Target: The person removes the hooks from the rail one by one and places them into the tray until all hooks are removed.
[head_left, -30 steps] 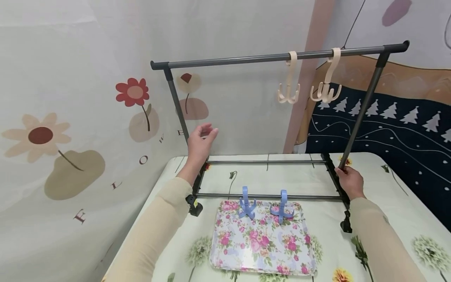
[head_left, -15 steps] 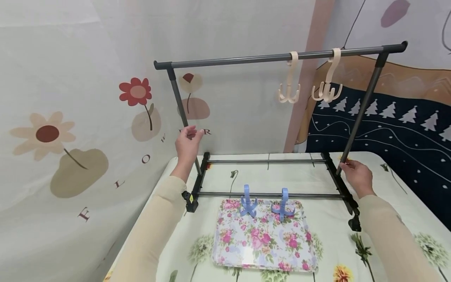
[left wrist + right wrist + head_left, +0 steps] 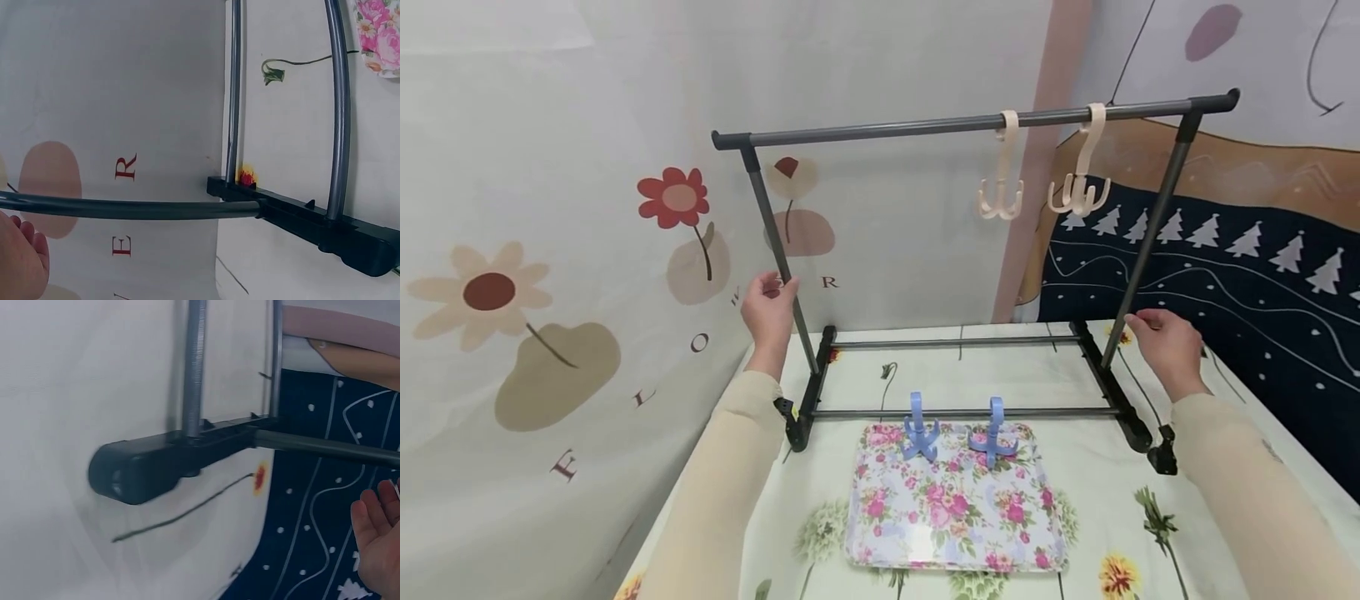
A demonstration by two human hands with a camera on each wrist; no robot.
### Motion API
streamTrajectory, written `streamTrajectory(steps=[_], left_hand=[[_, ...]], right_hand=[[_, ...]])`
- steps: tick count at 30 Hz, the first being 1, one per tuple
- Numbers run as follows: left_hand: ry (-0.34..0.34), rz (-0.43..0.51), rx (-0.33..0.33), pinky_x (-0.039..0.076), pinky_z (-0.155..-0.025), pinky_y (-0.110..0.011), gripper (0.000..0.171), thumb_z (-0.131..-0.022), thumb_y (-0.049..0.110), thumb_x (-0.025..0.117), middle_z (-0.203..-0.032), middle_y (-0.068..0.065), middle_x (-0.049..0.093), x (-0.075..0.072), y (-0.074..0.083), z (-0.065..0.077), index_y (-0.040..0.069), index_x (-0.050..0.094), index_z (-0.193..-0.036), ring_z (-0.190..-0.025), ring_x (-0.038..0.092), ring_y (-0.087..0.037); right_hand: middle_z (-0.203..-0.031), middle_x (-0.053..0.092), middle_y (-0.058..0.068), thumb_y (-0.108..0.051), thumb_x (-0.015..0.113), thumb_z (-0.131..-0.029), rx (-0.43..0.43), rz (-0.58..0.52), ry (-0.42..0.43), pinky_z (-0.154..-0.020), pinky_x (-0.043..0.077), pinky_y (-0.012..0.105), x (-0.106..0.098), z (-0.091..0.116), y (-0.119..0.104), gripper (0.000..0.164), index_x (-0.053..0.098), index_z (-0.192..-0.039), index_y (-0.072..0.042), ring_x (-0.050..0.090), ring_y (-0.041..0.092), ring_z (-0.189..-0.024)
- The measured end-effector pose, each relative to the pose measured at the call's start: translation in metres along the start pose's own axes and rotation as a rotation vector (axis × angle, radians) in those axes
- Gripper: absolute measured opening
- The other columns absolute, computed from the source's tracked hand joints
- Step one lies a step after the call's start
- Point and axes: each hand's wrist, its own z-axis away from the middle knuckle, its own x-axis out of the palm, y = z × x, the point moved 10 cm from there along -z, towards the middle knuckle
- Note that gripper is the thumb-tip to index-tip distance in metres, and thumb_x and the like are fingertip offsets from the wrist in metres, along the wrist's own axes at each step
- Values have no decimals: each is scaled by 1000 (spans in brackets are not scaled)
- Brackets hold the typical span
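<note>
A dark grey garment rack (image 3: 880, 130) stands on two black feet, its uprights leaning slightly outward. Just outside the left upright (image 3: 772, 225) is my left hand (image 3: 769, 321), fingers loosely bent, thumb side close to the pole. My right hand (image 3: 1168, 346) is beside the right upright (image 3: 1152, 233), fingertips near it. Each wrist view shows relaxed fingers beside the pole, not wrapped round it: the left hand (image 3: 22, 262) and the right hand (image 3: 381, 544). From the top bar hang two cream hooks, the left one (image 3: 1002, 175) and the right one (image 3: 1086, 162).
A floral tray (image 3: 947, 517) lies before the rack. Two blue hooks, one left (image 3: 919, 433) and one right (image 3: 992, 437), overlap its far edge and the lower front bar (image 3: 865, 413). Printed curtains (image 3: 895, 225) rise behind the flower-patterned table (image 3: 1097, 500).
My right hand has let go of the right upright's lower end and moved up and outward. My left hand has moved left to the outer side of the left upright.
</note>
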Motion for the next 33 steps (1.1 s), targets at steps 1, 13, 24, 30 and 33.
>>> streamTrajectory(steps=[1, 13, 24, 30, 33], left_hand=[[2, -4, 0, 46, -88, -32, 40, -92, 23, 73, -115, -11, 62, 0, -1, -1, 4, 61, -125, -104, 55, -21], [-50, -54, -40, 47, -94, -35, 46, -94, 27, 69, -126, -12, 59, 8, -11, -17, 6, 57, -133, -114, 56, -23], [-65, -53, -23, 46, -94, -36, 30, -96, 23, 68, -114, -11, 64, 13, -11, -17, 3, 62, -118, -106, 59, -22], [-45, -74, -27, 47, -92, -37, 25, -97, 17, 66, -114, -12, 64, 12, -12, -17, 1, 62, -116, -106, 60, -23], [-54, -90, -29, 47, -93, -38, 25, -98, 17, 65, -115, -13, 65, 14, -12, -18, 1, 62, -116, -107, 60, -24]], right_hand=[[-125, 59, 32, -37, 47, -105, -4, -1, 7, -92, 39, 57, -3, -1, -3, 53, 55, -130, 10, 51, 46, -116], [-124, 62, 25, -43, 44, -104, -89, -50, 96, -83, 39, 41, -44, -12, -64, 55, 59, -132, 3, 52, 35, -112], [-129, 62, 18, -46, 44, -103, -138, -89, 155, -91, 43, 37, -70, -22, -116, 56, 58, -136, -4, 54, 29, -114], [-125, 63, 6, -50, 48, -100, -123, -150, 173, -89, 43, 26, -84, -27, -149, 54, 59, -137, -11, 53, 9, -101], [-121, 63, 1, -50, 50, -100, -113, -186, 172, -86, 40, 24, -90, -29, -166, 53, 60, -136, -13, 51, 5, -99]])
